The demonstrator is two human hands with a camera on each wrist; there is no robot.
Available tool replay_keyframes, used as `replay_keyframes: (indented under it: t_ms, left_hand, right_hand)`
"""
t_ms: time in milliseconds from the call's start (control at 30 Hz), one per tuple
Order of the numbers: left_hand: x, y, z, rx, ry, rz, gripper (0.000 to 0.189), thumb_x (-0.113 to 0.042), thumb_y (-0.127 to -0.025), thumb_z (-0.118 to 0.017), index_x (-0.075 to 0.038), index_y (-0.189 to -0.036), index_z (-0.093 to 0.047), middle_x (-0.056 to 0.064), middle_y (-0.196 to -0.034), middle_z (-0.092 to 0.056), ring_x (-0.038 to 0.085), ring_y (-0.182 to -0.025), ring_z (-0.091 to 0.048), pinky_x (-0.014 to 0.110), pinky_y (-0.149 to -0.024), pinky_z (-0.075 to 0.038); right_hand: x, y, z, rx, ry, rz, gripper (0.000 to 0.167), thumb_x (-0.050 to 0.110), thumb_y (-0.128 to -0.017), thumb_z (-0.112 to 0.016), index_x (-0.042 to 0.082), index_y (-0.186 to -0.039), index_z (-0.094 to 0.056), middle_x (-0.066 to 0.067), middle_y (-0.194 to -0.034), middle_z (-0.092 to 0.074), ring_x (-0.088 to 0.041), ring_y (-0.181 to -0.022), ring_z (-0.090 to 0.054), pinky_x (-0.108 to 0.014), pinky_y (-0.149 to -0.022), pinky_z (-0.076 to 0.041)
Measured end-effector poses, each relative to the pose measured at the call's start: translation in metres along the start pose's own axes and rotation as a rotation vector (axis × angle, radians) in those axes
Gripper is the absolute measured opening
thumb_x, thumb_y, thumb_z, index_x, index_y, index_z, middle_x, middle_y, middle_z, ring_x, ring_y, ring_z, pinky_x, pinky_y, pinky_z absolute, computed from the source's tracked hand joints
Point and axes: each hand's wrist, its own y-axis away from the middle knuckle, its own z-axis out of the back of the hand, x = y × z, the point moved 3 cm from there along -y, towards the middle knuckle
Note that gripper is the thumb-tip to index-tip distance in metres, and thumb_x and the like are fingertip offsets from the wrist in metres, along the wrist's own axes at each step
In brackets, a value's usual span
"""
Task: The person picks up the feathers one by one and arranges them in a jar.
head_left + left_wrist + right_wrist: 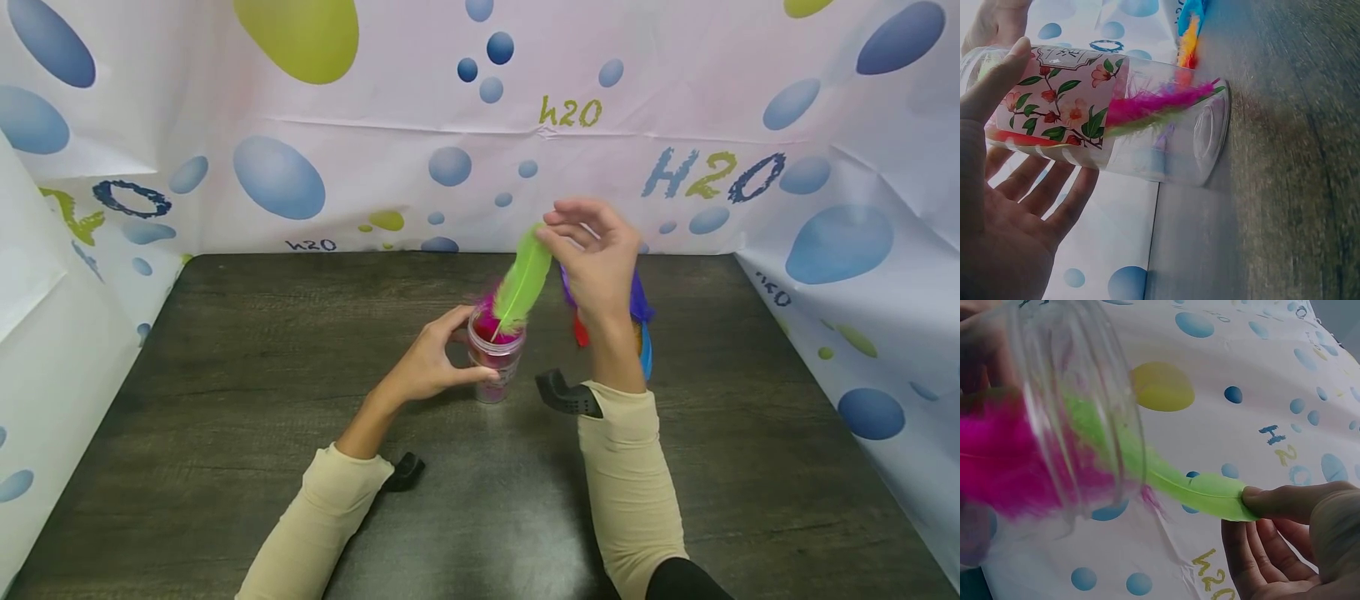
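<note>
Right fingers (588, 209) pinch the green feather (527, 279) at its tip; likely light, pliant, best steered by the shaft below them. Left fingers (1072, 199) grip the jar (507, 362).

Lime-green feather (525, 282), in right hand (600, 260). Clear jar (506, 365), pink, green-leaved floral label (1063, 103), in left hand (429, 360). Magenta feather (1154, 105), between the hands.

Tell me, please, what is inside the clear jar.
Inside the clear jar, magenta fluff, green fluff and something red show. The green feather pinched by the right hand dips into the jar. The floral label hides part of the contents, so I cannot count the feathers.
</note>
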Motion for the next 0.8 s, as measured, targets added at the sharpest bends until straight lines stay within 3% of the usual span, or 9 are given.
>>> replay_keyframes:
  t_ms: [167,367,567,800]
  left_hand:
    - [-0.001,-0.001,0.0,-0.002,-0.004,-0.001,0.076,-0.003,-0.08,-0.089,0.004,-0.145,-0.051,0.017,-0.133,-0.061,0.029,-0.12,-0.063,0.039,-0.1,-0.057]
    - [-0.002,-0.002,0.0,-0.006,-0.01,0.002,0.076,0.0,-0.079,-0.089,0.004,-0.145,-0.051,0.018,-0.132,-0.061,0.03,-0.12,-0.062,0.04,-0.1,-0.057]
    - [0.0,0.0,0.0,-0.007,0.001,0.008,0.077,0.002,-0.079,-0.088,0.005,-0.146,-0.049,0.018,-0.134,-0.061,0.029,-0.121,-0.062,0.039,-0.1,-0.056]
    - [0.001,0.001,-0.001,-0.009,-0.001,-0.003,0.078,0.001,-0.079,-0.089,0.005,-0.146,-0.05,0.018,-0.134,-0.061,0.029,-0.12,-0.062,0.039,-0.099,-0.057]
  right_hand:
    - [-0.001,0.003,-0.003,0.023,-0.001,-0.01,0.025,-0.023,-0.081,-0.075,-0.006,-0.1,-0.073,-0.002,-0.092,-0.074,-0.017,-0.08,-0.072,-0.03,-0.079,-0.063]
    - [0.0,0.008,-0.006,0.053,0.047,-0.023,0.025,-0.023,-0.081,-0.074,-0.019,-0.104,-0.066,-0.001,-0.093,-0.073,-0.015,-0.082,-0.073,-0.03,-0.079,-0.063]
    - [-0.001,0.015,-0.009,0.085,0.047,-0.056,0.025,-0.022,-0.082,-0.073,-0.019,-0.106,-0.065,-0.002,-0.093,-0.072,-0.015,-0.081,-0.072,-0.03,-0.077,-0.063]
    - [-0.003,0.02,-0.009,0.16,0.043,-0.026,0.026,-0.024,-0.083,-0.072,-0.023,-0.107,-0.062,0.0,-0.094,-0.072,-0.014,-0.081,-0.073,-0.03,-0.078,-0.063]
